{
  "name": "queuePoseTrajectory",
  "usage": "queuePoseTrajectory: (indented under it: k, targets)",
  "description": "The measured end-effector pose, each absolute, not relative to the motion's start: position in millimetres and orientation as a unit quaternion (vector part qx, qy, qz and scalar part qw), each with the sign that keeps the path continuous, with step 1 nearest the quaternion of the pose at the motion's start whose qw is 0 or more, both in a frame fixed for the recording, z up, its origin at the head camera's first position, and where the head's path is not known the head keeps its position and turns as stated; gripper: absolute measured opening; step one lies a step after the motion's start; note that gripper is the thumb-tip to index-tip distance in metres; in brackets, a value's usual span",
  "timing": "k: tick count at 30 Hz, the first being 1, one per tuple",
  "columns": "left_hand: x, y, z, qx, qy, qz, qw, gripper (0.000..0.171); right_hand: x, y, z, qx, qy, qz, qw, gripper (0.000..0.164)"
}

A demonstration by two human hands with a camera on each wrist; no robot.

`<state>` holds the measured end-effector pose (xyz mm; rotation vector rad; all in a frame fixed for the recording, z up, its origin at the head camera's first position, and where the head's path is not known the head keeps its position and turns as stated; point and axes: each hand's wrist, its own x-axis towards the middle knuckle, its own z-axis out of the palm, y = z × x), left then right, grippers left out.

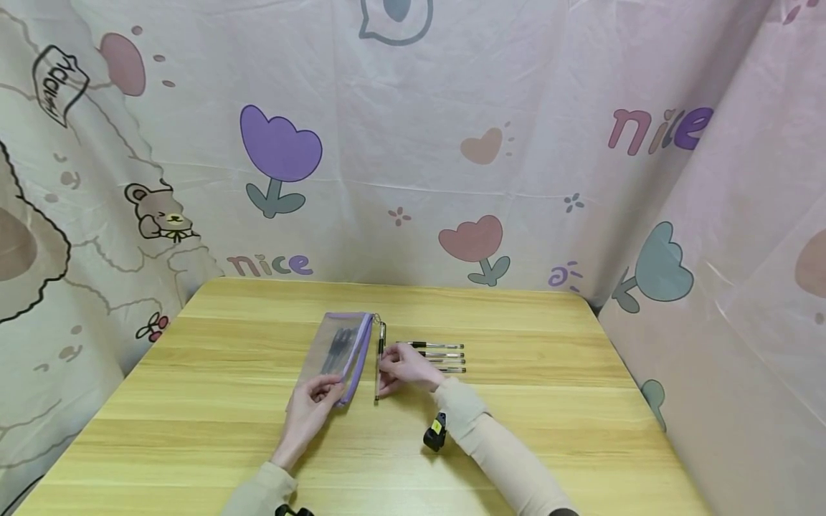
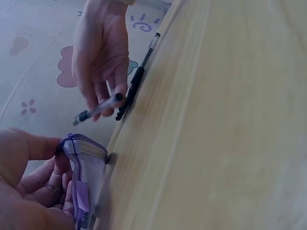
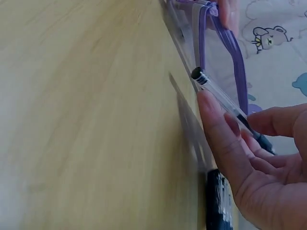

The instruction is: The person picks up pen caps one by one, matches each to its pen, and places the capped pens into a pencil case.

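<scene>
A see-through pencil case (image 1: 316,351) with purple zipper edging lies on the table, dark pens showing inside it. My left hand (image 1: 307,412) pinches its near edge by the zipper; in the left wrist view the purple zipper end (image 2: 72,143) sits between thumb and fingers, and the opening gapes. Just right of the case, my right hand (image 1: 408,365) holds a clear gel pen (image 1: 379,358) with a black grip, between thumb and fingers. The right wrist view shows this pen (image 3: 220,96) tilted above the table beside the case's open zipper (image 3: 237,72).
Several similar pens (image 1: 445,355) lie in a row right of my right hand, partly hidden by it. A black device with a yellow label (image 1: 435,432) is by the right forearm. Patterned cloth (image 1: 387,143) hangs behind the wooden table (image 1: 548,373).
</scene>
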<state>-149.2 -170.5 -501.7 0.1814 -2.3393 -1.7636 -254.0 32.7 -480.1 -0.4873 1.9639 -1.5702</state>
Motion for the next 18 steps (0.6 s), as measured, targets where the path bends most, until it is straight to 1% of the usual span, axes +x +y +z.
queuePoseTrajectory:
  k: [6,11,14,16,18]
  targets:
    - [-148,-166,-500,0.056,-0.791,-0.6,0.104,0.023,-258,20,-484,-0.127,0.699,-0.631,0.312,0.019]
    - [-147,-163,-504,0.027,-0.786,-0.604,0.128,0.021,-262,11,-485,-0.082,0.695,-0.643,0.31,0.027]
    - [-147,-162,-506,-0.01,-0.778,-0.609,0.153,0.018,-265,6,-484,-0.063,0.691,-0.651,0.309,0.031]
    - [-148,-161,-507,-0.022,-0.777,-0.608,0.159,0.018,-266,3,-484,-0.055,0.691,-0.651,0.308,0.031]
    - [-148,-160,-507,-0.015,-0.779,-0.608,0.151,0.016,-268,0,-484,-0.051,0.696,-0.647,0.306,0.03]
